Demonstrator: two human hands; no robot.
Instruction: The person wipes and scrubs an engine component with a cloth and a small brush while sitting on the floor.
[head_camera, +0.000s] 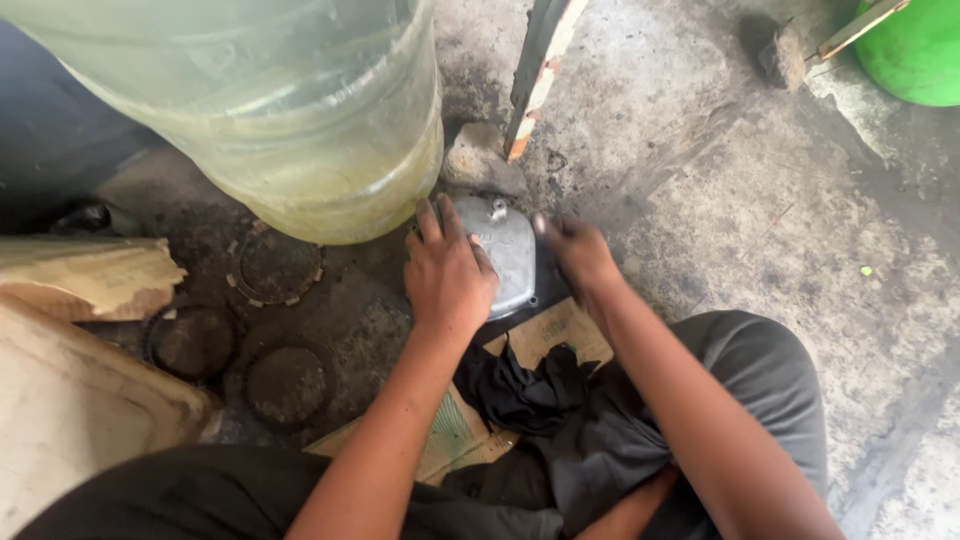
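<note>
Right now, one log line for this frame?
left hand: on metal cover | right hand: at cover's right edge | cover: on floor | rings: left of it

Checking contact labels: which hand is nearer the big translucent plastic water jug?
Left. The left hand rests on the grey metal cover, fingertips almost at the translucent plastic jug's base; the right hand is on the cover's far side.
</note>
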